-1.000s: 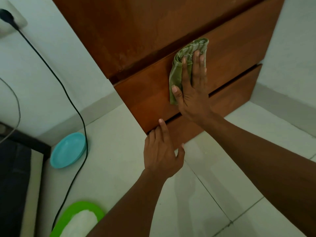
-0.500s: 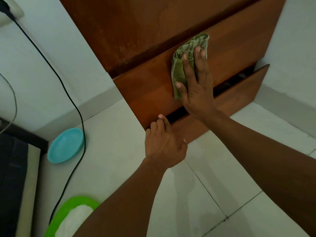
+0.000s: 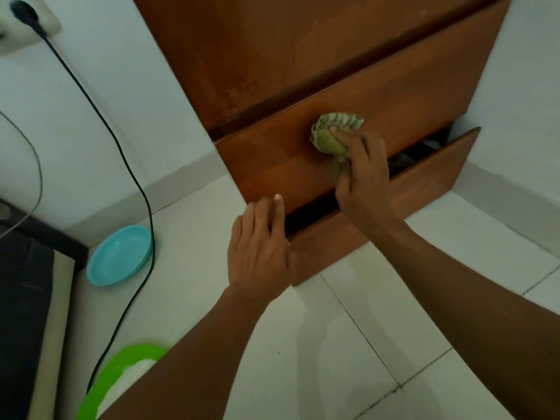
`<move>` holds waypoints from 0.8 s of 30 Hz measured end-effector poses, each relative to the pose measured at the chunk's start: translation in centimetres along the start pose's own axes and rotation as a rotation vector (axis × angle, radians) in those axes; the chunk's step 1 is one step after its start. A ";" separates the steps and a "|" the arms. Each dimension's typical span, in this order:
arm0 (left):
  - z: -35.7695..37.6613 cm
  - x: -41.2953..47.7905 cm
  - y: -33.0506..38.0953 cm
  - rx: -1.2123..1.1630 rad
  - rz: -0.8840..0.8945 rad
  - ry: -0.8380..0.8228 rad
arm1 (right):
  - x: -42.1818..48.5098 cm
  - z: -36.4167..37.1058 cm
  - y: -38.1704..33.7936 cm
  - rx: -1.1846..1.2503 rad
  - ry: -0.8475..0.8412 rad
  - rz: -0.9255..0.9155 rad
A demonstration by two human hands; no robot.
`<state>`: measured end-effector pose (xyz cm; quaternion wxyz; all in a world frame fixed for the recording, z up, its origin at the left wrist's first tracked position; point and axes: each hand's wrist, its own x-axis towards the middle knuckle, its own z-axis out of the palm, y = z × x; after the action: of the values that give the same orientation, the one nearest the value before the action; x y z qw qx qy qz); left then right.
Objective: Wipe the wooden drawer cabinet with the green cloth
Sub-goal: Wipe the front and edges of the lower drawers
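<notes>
- Where the white wall meets the upper left corner, a socket (image 3: pixel 22 24) holds a black plug, and a black cable (image 3: pixel 121 153) runs from it down across the tiled floor (image 3: pixel 348 344).
- Just left of the cable's lower bend, a turquoise dish (image 3: pixel 119 255) lies on the floor near the skirting.
- Near the bottom edge, a bright green plate (image 3: pixel 121 368) with something white on it sits partly cut off by the frame and by the left forearm.
- Further right, the left hand (image 3: pixel 259 253) rests at the left end of the bottom drawer (image 3: pixel 409 204), which stands pulled partly out; its fingers are loosely extended, gripping nothing that can be seen, with the fingertips up by the lower edge of the drawer above.
- On the front of that upper drawer of the wooden cabinet (image 3: pixel 288 56), the green cloth (image 3: pixel 328 133) is bunched and pressed against the wood.
- Around the cloth's lower part, the right hand (image 3: pixel 362 180) has its fingers closed, clutching it.
</notes>
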<state>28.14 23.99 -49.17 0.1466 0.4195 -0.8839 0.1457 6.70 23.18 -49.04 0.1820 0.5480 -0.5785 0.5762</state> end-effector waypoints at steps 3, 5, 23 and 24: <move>-0.9 -0.2 -1.7 0.141 0.075 -0.024 | -4.8 0.3 -2.3 -0.018 -0.178 -0.026; -1.1 -0.1 -2.4 0.202 0.068 -0.060 | -8.5 0.9 -3.0 -0.087 -0.357 -0.077; 2.0 2.2 -0.2 0.145 0.190 0.099 | -9.8 -0.3 6.6 -0.268 -0.327 -0.073; 2.1 2.8 0.2 0.147 0.216 0.095 | -9.4 -0.8 7.8 -0.281 -0.315 -0.049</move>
<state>26.03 21.34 -50.09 0.1409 0.3241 -0.9029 0.2447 2.92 25.86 -60.37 0.1779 0.6142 -0.6610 0.3926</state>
